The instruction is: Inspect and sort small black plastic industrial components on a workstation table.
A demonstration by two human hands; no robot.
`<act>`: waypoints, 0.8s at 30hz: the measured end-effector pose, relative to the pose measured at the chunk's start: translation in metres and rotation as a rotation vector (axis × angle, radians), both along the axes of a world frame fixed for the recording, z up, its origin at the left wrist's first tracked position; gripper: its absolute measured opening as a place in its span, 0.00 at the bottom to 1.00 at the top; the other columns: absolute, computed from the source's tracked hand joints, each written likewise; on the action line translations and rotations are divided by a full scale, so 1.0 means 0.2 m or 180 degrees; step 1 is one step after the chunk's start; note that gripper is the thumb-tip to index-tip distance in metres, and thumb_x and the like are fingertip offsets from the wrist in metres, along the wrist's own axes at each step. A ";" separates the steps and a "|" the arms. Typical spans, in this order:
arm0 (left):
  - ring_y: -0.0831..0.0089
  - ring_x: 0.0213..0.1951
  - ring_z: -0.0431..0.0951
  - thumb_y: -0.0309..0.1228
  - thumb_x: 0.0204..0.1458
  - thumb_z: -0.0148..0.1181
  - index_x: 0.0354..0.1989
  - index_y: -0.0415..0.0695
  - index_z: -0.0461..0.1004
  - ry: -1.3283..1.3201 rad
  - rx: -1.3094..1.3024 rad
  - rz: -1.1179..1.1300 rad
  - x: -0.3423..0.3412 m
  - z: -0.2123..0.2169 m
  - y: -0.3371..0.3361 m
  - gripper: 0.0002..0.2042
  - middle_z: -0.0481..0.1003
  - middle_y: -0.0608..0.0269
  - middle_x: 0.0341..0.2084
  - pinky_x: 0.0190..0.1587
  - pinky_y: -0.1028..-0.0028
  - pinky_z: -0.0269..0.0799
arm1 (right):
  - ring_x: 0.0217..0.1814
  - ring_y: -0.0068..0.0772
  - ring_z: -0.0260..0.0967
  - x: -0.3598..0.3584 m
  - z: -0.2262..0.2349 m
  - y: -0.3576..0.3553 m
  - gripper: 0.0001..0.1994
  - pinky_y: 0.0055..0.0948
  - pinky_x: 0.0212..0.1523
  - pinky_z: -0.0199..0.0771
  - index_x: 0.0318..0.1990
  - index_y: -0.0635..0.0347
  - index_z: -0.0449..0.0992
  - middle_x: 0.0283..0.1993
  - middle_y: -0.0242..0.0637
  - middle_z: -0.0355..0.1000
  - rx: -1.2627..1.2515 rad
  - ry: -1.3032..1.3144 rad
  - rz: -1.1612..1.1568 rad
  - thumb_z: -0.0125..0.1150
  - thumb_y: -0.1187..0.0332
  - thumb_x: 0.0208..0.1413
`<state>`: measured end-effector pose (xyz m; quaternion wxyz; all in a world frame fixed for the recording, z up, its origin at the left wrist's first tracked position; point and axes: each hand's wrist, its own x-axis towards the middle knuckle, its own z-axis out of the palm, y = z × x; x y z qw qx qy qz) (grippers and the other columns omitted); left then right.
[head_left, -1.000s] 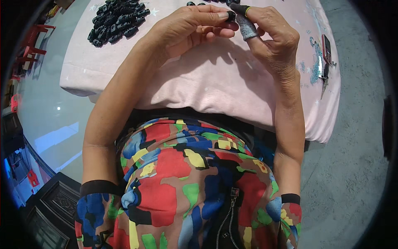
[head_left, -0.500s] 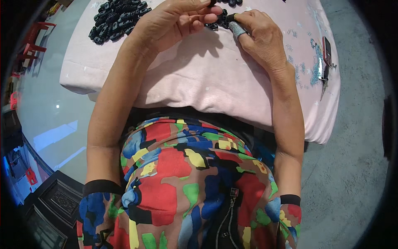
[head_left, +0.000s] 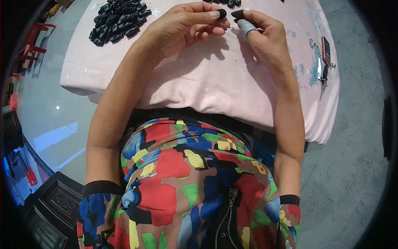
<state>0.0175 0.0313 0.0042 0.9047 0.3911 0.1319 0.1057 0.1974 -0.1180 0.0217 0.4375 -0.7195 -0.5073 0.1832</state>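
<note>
My left hand (head_left: 186, 27) is closed, its thumb and forefinger pinching a small black plastic part (head_left: 222, 14) above the pink cloth. The other left fingers curl loosely below it. Just to the right, apart from that part, my right hand (head_left: 265, 35) is held with its fingertips pressed together. A grey wrap (head_left: 246, 27) covers its thumb and a dark cover (head_left: 238, 14) sits on the forefinger tip. Whether something small lies between those tips, I cannot make out. A heap of similar black parts (head_left: 118, 20) lies on the cloth to the left.
A pink patterned cloth (head_left: 199, 83) covers the table. Several more black parts (head_left: 232, 3) lie at its far side. Near the right edge are a red-and-black flat object (head_left: 326, 50) and a pointed metal tool (head_left: 323, 85). Red chairs (head_left: 35, 39) stand on the floor at left.
My left hand has shifted slightly right and down, with the black part now plainly in its pinch. My right hand has drawn a little to the right. Black pieces earlier between the hands no longer show there.
</note>
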 end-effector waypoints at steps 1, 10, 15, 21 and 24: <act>0.75 0.37 0.83 0.28 0.66 0.58 0.50 0.40 0.73 0.0001 -0.0004 0.0002 0.00 0.01 -0.01 0.08 0.81 0.58 0.41 0.41 0.77 0.82 | 0.41 0.16 0.75 -0.02 0.02 -0.01 0.15 0.18 0.40 0.75 0.52 0.64 0.82 0.45 0.29 0.81 0.0174 0.0646 0.0111 0.55 0.79 0.60; 0.81 0.42 0.83 0.34 0.65 0.61 0.56 0.38 0.74 -0.0083 0.1126 0.0164 -0.04 -0.03 -0.02 0.16 0.81 0.62 0.43 0.39 0.87 0.78 | 0.43 0.15 0.76 -0.01 0.05 -0.02 0.13 0.18 0.41 0.77 0.53 0.60 0.81 0.43 0.28 0.81 0.0105 0.0850 0.0530 0.63 0.75 0.62; 0.79 0.42 0.83 0.32 0.65 0.61 0.55 0.37 0.76 -0.0086 0.1101 0.0035 -0.04 -0.04 -0.04 0.14 0.81 0.62 0.42 0.42 0.85 0.79 | 0.41 0.15 0.76 -0.04 0.05 -0.03 0.11 0.19 0.42 0.79 0.51 0.61 0.82 0.42 0.28 0.81 -0.0004 0.0682 0.0480 0.61 0.76 0.61; 0.81 0.42 0.82 0.31 0.64 0.62 0.55 0.38 0.76 -0.0142 0.1069 0.0013 -0.04 -0.03 -0.03 0.14 0.81 0.63 0.42 0.43 0.85 0.79 | 0.38 0.14 0.75 -0.03 0.04 -0.03 0.10 0.18 0.38 0.78 0.48 0.62 0.83 0.38 0.28 0.80 -0.0074 0.0705 0.0380 0.61 0.76 0.60; 0.81 0.40 0.83 0.32 0.64 0.62 0.55 0.39 0.76 -0.0086 0.1023 0.0126 -0.04 -0.04 -0.03 0.14 0.82 0.63 0.42 0.42 0.85 0.79 | 0.36 0.14 0.73 0.00 0.03 -0.02 0.10 0.18 0.36 0.76 0.47 0.62 0.83 0.38 0.28 0.80 0.0035 0.0734 0.0270 0.61 0.76 0.60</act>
